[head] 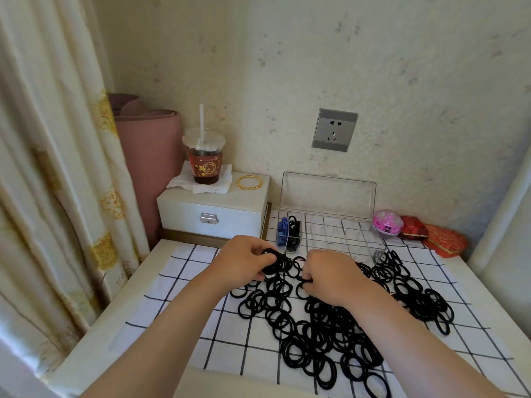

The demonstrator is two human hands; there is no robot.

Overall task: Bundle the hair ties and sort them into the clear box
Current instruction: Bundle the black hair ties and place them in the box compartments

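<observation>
Hair ties (324,328): lying loose in a black heap on the checked cloth (184,285), just before the clear box (327,196).
Clear box: standing open, its left compartments already holding ties.
Left hand (241,262): curling round a gathered bunch (275,262); gripping it tight should be stopping slips.
Right hand (330,271): fingers bending down, pinching one tie; lifting singles is likely avoiding tangles.
</observation>
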